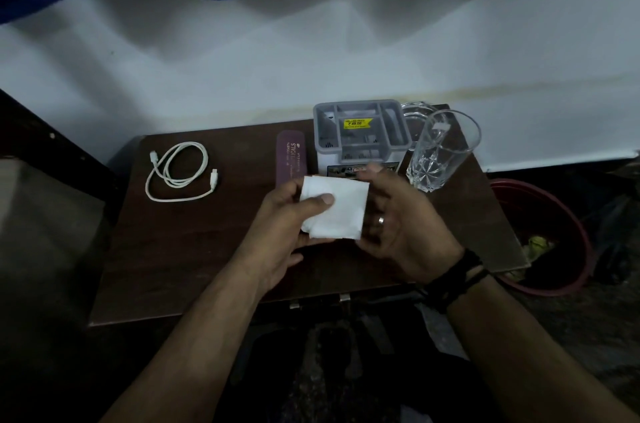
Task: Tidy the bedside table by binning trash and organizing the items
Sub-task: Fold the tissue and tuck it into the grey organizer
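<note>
- Tissue (337,209), white and folded into a rough square, sits between my two hands above the front middle of the worktop (194,249).
- My left hand (294,225) pinches its left edge, thumb on top and fingers curled beneath.
- My right hand (394,228) cups the right edge; its fingers look loosely bent behind the tissue, but I cannot tell whether they actually grip it.
- It should be very light, soft and limp, so it will crush easily; I judge a pinch at the folded edge, or balling it in one palm, would carry it safely.
- If it is trash, the red bin (554,214) on the floor just right of the worktop looks the likely spot.
- Other items lie apart: a coiled white cable (180,169) to the left, a maroon case (292,159), a grey organizer (362,131) and a fragile drinking glass (440,152) close by my right hand.
</note>
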Tool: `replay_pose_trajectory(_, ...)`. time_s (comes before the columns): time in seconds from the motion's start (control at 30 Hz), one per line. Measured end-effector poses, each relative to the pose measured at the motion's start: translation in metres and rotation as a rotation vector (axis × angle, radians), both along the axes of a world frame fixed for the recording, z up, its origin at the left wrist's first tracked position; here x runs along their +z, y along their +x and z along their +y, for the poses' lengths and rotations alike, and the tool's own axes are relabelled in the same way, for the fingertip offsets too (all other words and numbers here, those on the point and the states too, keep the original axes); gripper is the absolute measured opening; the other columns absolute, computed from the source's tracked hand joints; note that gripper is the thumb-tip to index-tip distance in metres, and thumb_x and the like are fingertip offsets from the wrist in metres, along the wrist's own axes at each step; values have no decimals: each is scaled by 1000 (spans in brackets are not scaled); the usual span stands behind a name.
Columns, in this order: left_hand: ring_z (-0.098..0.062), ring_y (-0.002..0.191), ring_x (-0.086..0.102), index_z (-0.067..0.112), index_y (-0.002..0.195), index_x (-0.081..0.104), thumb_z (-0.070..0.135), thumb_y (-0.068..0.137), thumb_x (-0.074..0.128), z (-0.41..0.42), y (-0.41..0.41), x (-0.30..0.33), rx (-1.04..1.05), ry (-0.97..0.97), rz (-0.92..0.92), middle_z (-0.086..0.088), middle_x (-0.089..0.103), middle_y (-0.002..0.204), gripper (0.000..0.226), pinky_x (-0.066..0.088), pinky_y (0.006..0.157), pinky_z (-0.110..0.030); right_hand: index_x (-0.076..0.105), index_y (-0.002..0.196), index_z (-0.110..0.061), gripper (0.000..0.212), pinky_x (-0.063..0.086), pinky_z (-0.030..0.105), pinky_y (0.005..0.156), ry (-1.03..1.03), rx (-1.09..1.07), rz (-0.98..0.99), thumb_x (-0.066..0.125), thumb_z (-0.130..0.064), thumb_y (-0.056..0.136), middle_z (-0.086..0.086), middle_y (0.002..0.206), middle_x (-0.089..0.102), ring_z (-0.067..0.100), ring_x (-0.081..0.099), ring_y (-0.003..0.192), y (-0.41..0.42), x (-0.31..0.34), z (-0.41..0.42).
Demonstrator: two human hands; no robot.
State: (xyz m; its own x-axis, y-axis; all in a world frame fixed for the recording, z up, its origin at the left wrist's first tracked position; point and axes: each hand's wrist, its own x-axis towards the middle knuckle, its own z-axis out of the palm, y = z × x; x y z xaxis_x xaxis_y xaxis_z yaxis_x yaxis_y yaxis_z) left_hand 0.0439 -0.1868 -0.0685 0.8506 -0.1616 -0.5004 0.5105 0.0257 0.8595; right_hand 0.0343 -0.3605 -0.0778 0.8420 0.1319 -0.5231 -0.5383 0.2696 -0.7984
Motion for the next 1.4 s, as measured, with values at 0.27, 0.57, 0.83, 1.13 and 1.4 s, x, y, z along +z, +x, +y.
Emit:
replay_pose_trajectory(0.27, -17, 91, 75, 29, 115, 68, 34, 91, 70, -3, -4, 3, -53, 10, -31, 6, 77, 105, 24, 50, 46, -11, 78, 110, -9, 23, 49, 48, 94, -75, -50, -90, 74, -22, 90, 25, 115, 73, 44, 65, 118, 0, -18, 1)
replay_pose_trajectory(0.57, -10, 91, 75, 28, 118, 66, 28, 88, 75, -2, -3, -10, -149, 14, -112, 4, 76, 108, 32, 56, 61, -17, 74, 115, -1, 25, 57, 53, 95, -55, -69, -169, 68, -14, 94, 22, 110, 76, 42, 70, 110, 1, -17, -2)
replay_pose_trajectory(0.83, -7, 81, 71, 15, 102, 74, 19, 91, 71, 2, 3, -22, 0, 40, -298, 1, 78, 92, 12, 50, 61, -18, 76, 115, -8, 24, 55, 56, 98, -151, 14, -301, 71, -16, 92, 11, 112, 78, 30, 72, 110, 1, -17, -3)
replay_pose_trajectory(1.13, -15, 92, 69, 21, 98, 76, 22, 90, 74, 4, 6, -32, 54, 64, -393, -2, 77, 102, 9, 55, 78, -38, 78, 110, -11, 19, 60, 45, 93, -125, 49, -305, 69, -13, 94, 8, 109, 79, 27, 73, 108, 3, -25, -3)
replay_pose_trajectory(1.4, -4, 106, 67, 36, 115, 66, 12, 86, 77, 10, 10, -35, -42, 300, -600, 10, 71, 113, 38, 55, 89, -25, 79, 100, -7, 11, 58, 37, 70, -299, 20, -442, 72, -10, 92, 3, 92, 78, 18, 74, 85, 9, -31, -12)
